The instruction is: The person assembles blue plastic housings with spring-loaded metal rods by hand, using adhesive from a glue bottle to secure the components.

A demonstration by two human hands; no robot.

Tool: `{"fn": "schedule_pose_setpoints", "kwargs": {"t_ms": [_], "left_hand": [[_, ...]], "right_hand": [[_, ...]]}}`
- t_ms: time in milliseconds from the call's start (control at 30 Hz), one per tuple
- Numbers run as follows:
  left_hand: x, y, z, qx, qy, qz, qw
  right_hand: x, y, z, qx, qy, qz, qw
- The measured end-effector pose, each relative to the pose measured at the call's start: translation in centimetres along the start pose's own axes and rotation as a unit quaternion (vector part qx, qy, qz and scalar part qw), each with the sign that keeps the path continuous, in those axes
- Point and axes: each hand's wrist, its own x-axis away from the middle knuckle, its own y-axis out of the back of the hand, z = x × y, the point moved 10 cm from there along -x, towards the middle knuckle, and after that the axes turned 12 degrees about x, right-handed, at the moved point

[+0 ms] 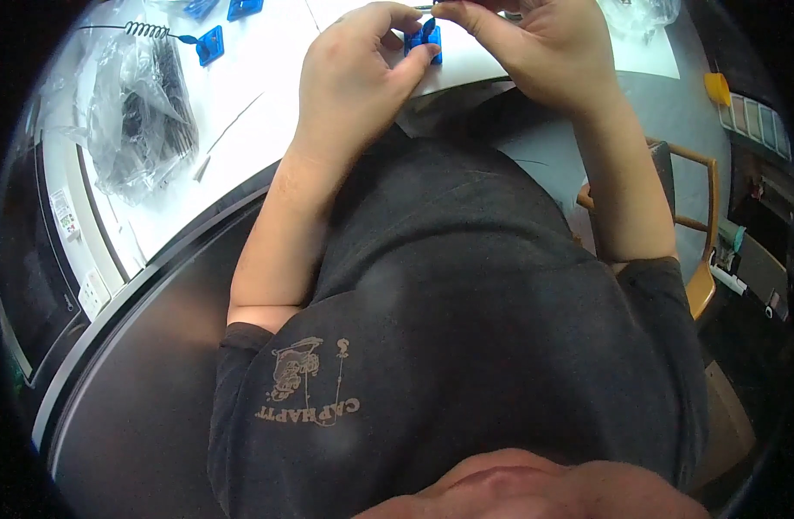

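Observation:
My left hand point(349, 78) is closed at the table's near edge, its thumb and fingers pinching a small blue plastic piece point(435, 54) with a dark blue part standing on it. Close beside it, my right hand point(557, 56) is closed too, with thumb and finger together just above the blue piece. A thin, shiny metallic bit point(423, 8) shows between the two hands at the upper picture edge. What the right fingers grip is cut off and too small to name. Farther left lies another blue piece point(210, 46), joined to a coiled black cord point(146, 31).
A clear plastic bag point(142, 130) of dark coiled items lies on the white table point(250, 130), beside a thin dark strand point(228, 130). More blue pieces point(244, 9) sit at the back. Another clear bag point(635, 17) is at right. A wooden chair point(708, 216) stands right.

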Motion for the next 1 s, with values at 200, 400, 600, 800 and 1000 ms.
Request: {"fn": "schedule_pose_setpoints", "kwargs": {"t_ms": [200, 400, 600, 800, 1000], "left_hand": [[0.1, -0.6, 0.7, 0.18, -0.145, -0.02, 0.973], [0.9, 0.3, -0.7, 0.125, -0.248, -0.041, 0.96], [0.8, 0.2, -0.7, 0.002, -0.167, -0.037, 0.985], [0.8, 0.2, -0.9, -0.017, -0.182, -0.038, 0.982], [1.0, 0.2, -1.2, -0.031, -0.216, -0.05, 0.975]], "right_hand": [[0.1, -0.1, 0.0, -0.002, -0.004, 0.001, 1.0], [0.2, 0.1, -0.1, 0.007, -0.005, 0.003, 1.0], [0.1, 0.2, 0.2, 0.001, -0.001, -0.001, 1.0], [0.0, 0.2, 0.4, 0.028, -0.011, -0.008, 1.0], [0.3, 0.5, 0.4, -0.014, -0.02, -0.03, 0.999]]}}
